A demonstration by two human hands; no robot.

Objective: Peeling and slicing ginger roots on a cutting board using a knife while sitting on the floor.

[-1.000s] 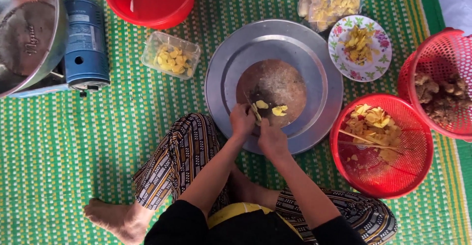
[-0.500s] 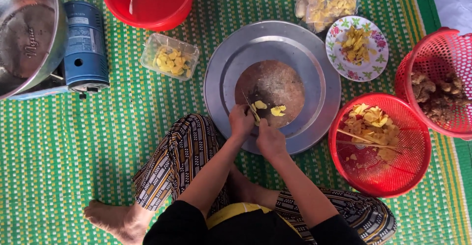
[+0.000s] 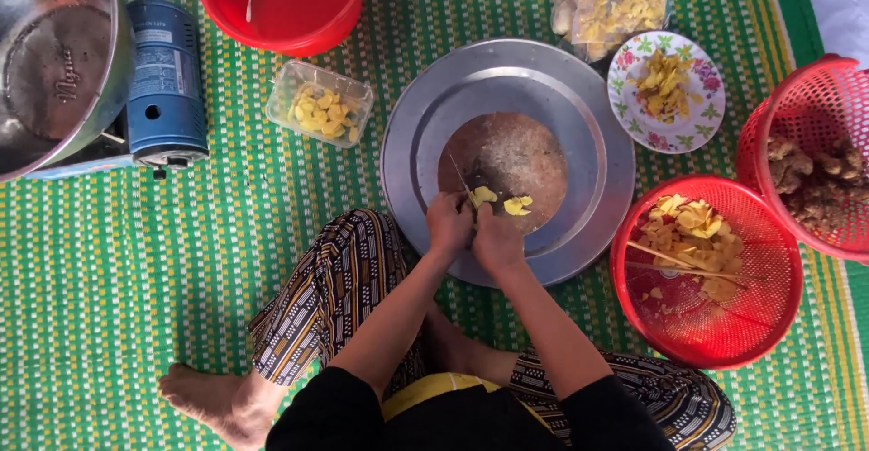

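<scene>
Gripping the knife [image 3: 462,182], your left hand [image 3: 448,225] has its fingers clamped on the handle. Beside it your right hand [image 3: 497,238] pinches a yellow slice [image 3: 482,197] on the round board [image 3: 534,148], inside the metal tray [image 3: 597,107].

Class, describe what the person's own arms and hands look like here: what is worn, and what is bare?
Both arms wear black sleeves ending above the elbow; the forearms are bare. The left hand and right hand are bare too: no gloves, and no rings, watch or bracelets that can be made out.
</scene>
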